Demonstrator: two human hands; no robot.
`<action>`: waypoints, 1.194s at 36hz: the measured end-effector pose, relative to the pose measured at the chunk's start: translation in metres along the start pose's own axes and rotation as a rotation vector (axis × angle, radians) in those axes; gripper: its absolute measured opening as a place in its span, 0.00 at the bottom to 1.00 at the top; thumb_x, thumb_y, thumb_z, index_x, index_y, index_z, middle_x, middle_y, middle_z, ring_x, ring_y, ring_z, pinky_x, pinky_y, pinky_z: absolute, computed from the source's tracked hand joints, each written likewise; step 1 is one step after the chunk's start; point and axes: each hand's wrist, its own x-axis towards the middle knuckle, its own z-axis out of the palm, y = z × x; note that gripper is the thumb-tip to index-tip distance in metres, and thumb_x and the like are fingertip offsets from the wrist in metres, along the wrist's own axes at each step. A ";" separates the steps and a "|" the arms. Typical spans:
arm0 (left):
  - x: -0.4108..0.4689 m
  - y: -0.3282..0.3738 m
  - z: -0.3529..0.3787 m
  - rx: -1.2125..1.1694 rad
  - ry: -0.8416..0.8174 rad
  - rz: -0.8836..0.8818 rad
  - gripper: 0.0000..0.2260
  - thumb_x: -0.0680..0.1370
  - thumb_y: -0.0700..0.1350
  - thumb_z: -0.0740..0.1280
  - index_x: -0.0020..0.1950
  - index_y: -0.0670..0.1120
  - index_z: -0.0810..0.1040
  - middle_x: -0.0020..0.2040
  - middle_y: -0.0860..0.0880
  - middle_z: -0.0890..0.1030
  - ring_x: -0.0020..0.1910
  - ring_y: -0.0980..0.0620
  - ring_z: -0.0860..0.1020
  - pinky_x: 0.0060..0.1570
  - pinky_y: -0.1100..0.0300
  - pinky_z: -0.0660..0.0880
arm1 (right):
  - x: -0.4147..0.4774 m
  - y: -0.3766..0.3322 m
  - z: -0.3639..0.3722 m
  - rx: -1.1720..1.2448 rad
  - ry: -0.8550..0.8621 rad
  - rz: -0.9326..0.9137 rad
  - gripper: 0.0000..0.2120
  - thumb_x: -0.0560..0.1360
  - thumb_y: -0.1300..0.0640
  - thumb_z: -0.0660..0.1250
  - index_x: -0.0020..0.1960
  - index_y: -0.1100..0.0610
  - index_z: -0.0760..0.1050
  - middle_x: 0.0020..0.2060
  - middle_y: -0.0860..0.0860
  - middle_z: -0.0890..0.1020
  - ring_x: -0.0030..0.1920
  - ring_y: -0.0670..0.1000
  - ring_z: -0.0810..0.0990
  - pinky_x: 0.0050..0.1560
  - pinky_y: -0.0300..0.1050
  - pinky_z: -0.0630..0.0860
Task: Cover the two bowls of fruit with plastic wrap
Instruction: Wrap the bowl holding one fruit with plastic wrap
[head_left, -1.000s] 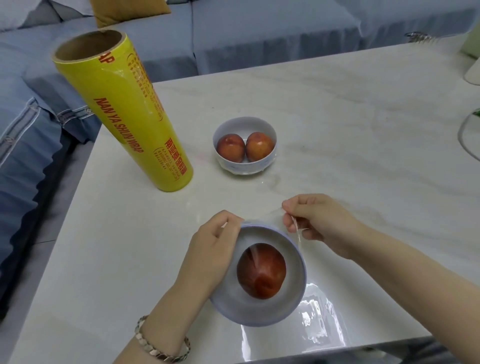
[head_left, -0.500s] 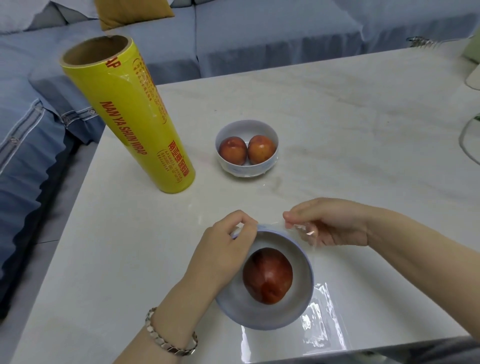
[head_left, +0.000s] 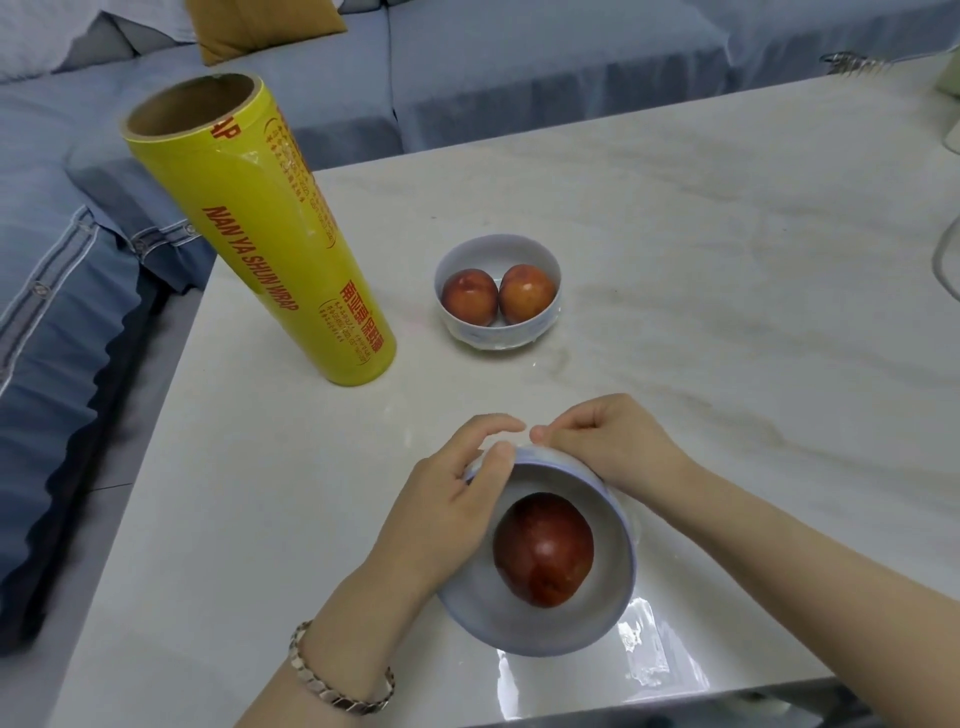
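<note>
White bowl (head_left: 519, 618), tilted with one red fruit (head_left: 543, 548) inside, sits between the hands: left hand (head_left: 447, 499) grips its left rim, right hand (head_left: 618, 441) pinches plastic wrap (head_left: 644, 660) at the far rim. Beyond them on the table (head_left: 727, 260) stand the second bowl (head_left: 498, 335) and a yellow roll (head_left: 270, 244).

Right half of table (head_left: 727, 270): open marble, wide passage. Left: upright roll (head_left: 260, 228) stands near far bowl (head_left: 498, 340) (gap between them passable). Front edge: near bowl (head_left: 524, 631), loose plastic wrap (head_left: 649, 660) beside it.
</note>
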 end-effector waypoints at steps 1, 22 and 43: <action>0.000 0.001 -0.001 -0.003 -0.031 0.020 0.15 0.69 0.65 0.51 0.51 0.71 0.72 0.53 0.71 0.76 0.54 0.68 0.74 0.50 0.76 0.69 | 0.000 0.000 -0.001 -0.019 -0.016 0.015 0.09 0.69 0.49 0.72 0.36 0.55 0.83 0.30 0.47 0.81 0.34 0.43 0.77 0.40 0.38 0.73; 0.000 0.002 0.002 -0.083 -0.027 0.014 0.10 0.73 0.59 0.59 0.47 0.66 0.79 0.51 0.72 0.78 0.56 0.71 0.74 0.54 0.76 0.68 | 0.001 0.019 -0.009 0.243 -0.361 0.470 0.26 0.61 0.35 0.71 0.42 0.57 0.76 0.37 0.57 0.77 0.36 0.52 0.75 0.37 0.40 0.72; -0.007 -0.001 0.001 -0.008 0.020 -0.029 0.21 0.63 0.67 0.55 0.56 0.69 0.67 0.39 0.65 0.79 0.46 0.67 0.76 0.45 0.78 0.69 | -0.062 0.007 -0.022 0.062 -0.155 -0.249 0.18 0.69 0.42 0.58 0.53 0.45 0.79 0.51 0.34 0.81 0.52 0.30 0.75 0.49 0.20 0.67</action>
